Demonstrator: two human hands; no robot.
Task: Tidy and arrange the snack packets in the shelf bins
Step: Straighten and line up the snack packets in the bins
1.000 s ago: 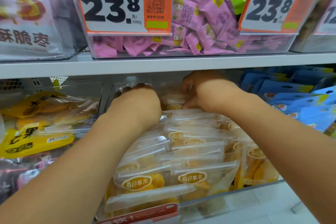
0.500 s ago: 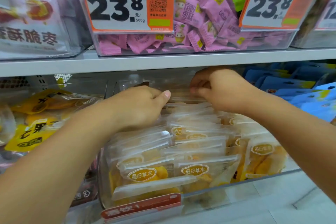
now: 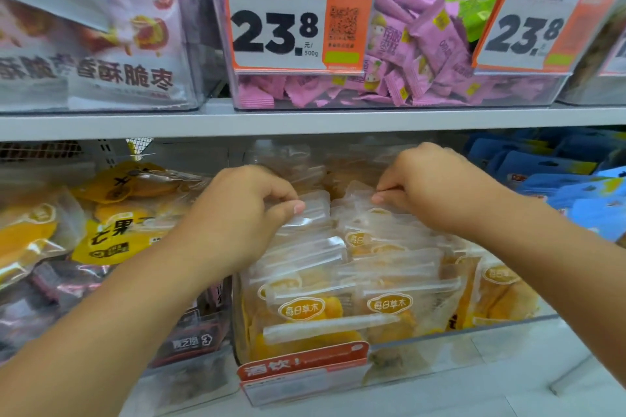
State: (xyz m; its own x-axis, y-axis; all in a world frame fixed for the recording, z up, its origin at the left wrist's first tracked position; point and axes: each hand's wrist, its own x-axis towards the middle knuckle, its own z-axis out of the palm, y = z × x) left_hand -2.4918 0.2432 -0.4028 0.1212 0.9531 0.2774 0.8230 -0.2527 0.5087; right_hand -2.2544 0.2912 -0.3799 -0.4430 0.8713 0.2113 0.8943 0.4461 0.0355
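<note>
Your left hand (image 3: 237, 213) and right hand (image 3: 430, 189) each pinch, it seems, the top edges of the clear orange-fruit snack packets (image 3: 338, 281) in the transparent lower-shelf bin (image 3: 474, 332), keeping the rows upright.

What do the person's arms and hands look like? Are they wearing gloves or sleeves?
No gloves and no sleeves show. Both forearms are bare as far as the picture reaches. The left hand and right hand are bare too, with no rings, watch or bracelet in view. The left thumbnail looks short and plain.
</note>
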